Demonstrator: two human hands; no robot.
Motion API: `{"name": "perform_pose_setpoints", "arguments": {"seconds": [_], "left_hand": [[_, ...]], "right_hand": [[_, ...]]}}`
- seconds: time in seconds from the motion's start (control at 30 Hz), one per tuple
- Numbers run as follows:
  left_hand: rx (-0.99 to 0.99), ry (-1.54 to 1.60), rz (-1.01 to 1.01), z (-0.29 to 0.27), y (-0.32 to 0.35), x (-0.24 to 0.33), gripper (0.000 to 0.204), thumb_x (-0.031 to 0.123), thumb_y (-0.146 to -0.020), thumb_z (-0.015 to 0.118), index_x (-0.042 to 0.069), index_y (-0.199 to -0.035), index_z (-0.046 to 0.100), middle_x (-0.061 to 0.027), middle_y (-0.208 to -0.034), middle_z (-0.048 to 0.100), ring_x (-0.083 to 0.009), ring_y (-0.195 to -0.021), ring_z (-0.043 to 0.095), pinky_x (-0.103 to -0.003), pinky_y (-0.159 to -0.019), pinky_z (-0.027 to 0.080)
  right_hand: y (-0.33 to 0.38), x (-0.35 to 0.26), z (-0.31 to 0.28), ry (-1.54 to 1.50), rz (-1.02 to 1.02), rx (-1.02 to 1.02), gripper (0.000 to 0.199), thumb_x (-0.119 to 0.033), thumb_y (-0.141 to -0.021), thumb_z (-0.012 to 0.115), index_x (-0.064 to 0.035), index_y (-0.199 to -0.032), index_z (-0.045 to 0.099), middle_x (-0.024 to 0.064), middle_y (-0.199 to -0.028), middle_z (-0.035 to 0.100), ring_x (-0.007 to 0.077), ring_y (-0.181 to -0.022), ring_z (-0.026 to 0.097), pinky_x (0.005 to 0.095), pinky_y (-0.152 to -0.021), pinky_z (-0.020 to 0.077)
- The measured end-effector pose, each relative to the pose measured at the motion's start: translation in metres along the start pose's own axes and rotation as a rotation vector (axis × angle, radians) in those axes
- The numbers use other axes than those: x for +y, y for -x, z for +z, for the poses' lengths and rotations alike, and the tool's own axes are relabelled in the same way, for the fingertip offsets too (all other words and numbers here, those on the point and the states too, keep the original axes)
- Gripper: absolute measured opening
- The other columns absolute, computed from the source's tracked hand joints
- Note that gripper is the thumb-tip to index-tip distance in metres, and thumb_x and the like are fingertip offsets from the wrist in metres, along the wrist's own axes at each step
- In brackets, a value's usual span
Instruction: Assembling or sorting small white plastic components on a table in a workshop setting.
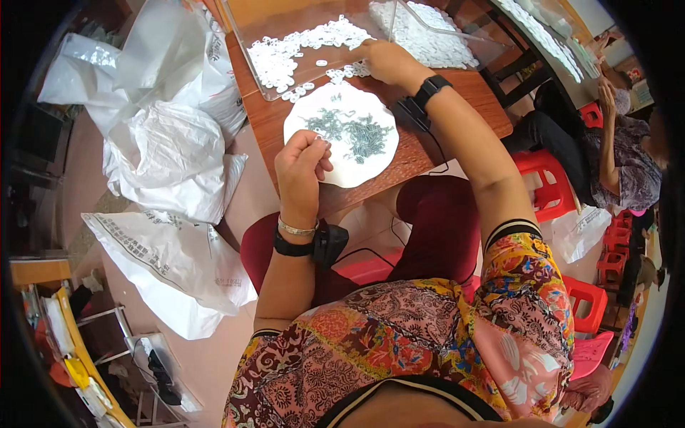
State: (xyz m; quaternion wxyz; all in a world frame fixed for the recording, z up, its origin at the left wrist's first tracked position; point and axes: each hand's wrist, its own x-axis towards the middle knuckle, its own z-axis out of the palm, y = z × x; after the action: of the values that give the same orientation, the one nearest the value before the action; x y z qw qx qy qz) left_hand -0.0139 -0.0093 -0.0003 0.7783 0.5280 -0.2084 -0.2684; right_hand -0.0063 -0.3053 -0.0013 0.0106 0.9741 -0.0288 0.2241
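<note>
My left hand [303,160] is closed in a pinch at the near left rim of a white scalloped plate [296,121]. A tiny pale bit shows at its fingertips, too small to name. Two loose heaps of small grey metal pieces [365,137] lie on the plate. Beyond it my right hand [385,60] reaches over small white oval plastic pieces [275,60], its fingers bent together among them. Whatever those fingertips hold is hidden.
The white pieces lie in a clear tray [260,85] on a brown wooden table [421,153]. A denser pile [435,39] fills its far right section. Big white sacks [168,153] stand on the left. A red stool [546,185] and a seated person [628,157] are at the right.
</note>
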Motion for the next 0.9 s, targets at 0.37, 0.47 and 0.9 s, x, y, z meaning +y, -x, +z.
{"name": "perform_pose_setpoints", "arguments": {"seconds": [0.37, 0.47, 0.9], "left_hand": [[-0.012, 0.027, 0.007, -0.002, 0.001, 0.003, 0.013, 0.011, -0.085, 0.053, 0.001, -0.078, 0.058, -0.0019, -0.068, 0.057, -0.0049, -0.056, 0.050, -0.017, -0.048, 0.034], [-0.007, 0.021, 0.001, -0.003, 0.001, 0.002, 0.013, 0.011, -0.085, 0.053, 0.001, -0.078, 0.058, -0.0017, -0.068, 0.057, -0.0048, -0.055, 0.050, -0.017, -0.048, 0.034], [0.011, 0.038, 0.019, -0.006, 0.001, 0.002, 0.014, 0.012, -0.085, 0.053, 0.001, -0.078, 0.059, -0.0019, -0.067, 0.057, -0.0051, -0.055, 0.050, -0.017, -0.048, 0.035]], "right_hand": [[0.015, -0.004, -0.021, -0.055, -0.078, -0.269, 0.021, -0.013, -0.080, 0.057, -0.0085, -0.098, 0.067, 0.0148, -0.088, 0.063, 0.0345, -0.083, 0.060, 0.0408, -0.074, 0.0482], [-0.010, -0.015, -0.026, -0.075, -0.044, -0.225, 0.020, -0.016, -0.081, 0.058, -0.0079, -0.097, 0.067, 0.0151, -0.087, 0.063, 0.0350, -0.082, 0.060, 0.0412, -0.073, 0.0479], [-0.083, -0.030, 0.031, -0.121, 0.024, -0.383, 0.020, -0.018, -0.075, 0.063, -0.0037, -0.089, 0.067, 0.0147, -0.082, 0.067, 0.0275, -0.077, 0.065, 0.0359, -0.070, 0.0495]]}}
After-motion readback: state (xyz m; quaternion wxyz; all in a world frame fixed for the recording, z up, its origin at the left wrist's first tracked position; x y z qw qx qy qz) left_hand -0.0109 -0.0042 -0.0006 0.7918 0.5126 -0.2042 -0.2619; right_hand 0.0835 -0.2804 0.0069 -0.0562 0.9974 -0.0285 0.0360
